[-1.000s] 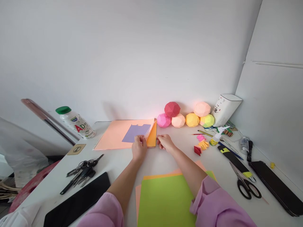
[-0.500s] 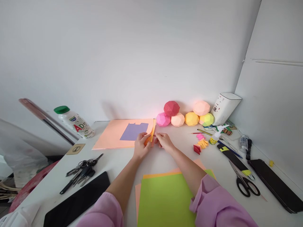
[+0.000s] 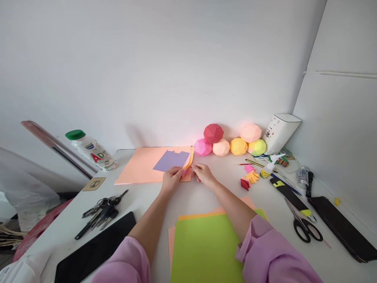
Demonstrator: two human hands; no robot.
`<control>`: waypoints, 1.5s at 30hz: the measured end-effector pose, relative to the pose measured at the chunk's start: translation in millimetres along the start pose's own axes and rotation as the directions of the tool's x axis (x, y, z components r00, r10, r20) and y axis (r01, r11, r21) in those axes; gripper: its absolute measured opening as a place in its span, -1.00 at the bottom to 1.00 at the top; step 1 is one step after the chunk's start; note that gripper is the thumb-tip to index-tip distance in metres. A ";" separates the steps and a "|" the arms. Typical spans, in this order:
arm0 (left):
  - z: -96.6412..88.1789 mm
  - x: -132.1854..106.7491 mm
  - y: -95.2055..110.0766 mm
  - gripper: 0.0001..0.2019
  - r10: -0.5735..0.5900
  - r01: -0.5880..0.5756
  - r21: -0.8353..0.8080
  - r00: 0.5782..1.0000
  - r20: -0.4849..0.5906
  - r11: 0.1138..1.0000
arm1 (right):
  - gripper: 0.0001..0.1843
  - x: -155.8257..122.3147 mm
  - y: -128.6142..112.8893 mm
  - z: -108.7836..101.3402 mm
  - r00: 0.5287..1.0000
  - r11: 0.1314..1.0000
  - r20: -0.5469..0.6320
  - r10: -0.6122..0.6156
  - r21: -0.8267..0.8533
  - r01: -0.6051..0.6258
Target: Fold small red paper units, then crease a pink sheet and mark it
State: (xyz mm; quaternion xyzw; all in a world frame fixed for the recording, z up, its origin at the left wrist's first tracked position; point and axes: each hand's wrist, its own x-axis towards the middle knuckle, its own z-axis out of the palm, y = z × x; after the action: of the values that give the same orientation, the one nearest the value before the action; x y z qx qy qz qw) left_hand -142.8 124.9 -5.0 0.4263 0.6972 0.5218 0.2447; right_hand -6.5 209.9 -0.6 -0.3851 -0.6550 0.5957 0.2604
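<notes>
A stack of coloured paper sheets (image 3: 138, 164), peach on top, lies at the back of the desk. Its near right corner is bent up, baring yellow and pink layers. My left hand (image 3: 171, 180) is closed on that raised corner, thumb above. From the right, my right hand (image 3: 204, 174) has its fingers pinched at the lifted edge; how many sheets lie between the fingertips cannot be made out. A purple paper piece (image 3: 169, 161) with a notched far edge rests on the peach sheet, partly covered by the bent corner.
Faceted paper balls (image 3: 221, 147) stand along the wall. At right are small folded papers (image 3: 249, 177), a glue bottle (image 3: 267, 169), a utility knife (image 3: 291, 198), scissors (image 3: 304, 226) and a black case (image 3: 343, 228). Green paper (image 3: 206, 247) lies in front; keys (image 3: 103, 212) and a black tablet (image 3: 96, 251) lie left.
My left hand has shifted slightly left and nearer me. The purple piece has turned and slid a little right, and a pink layer now shows at the lifted corner. My right hand stays nearly in place.
</notes>
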 end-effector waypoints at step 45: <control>-7.6 6.6 2.2 -0.73 -0.058 0.086 -0.159 0.983 0.173 0.983 | -0.76 4.3 8.6 1.6 0.994 0.979 0.080 -0.069 -0.188 0.083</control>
State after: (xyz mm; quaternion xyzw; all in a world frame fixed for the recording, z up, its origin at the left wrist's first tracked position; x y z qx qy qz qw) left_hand -151.5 126.8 0.3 0.4213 0.6432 0.5312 0.3559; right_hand -8.6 212.5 -9.9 -0.3610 -0.7325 0.5334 0.2208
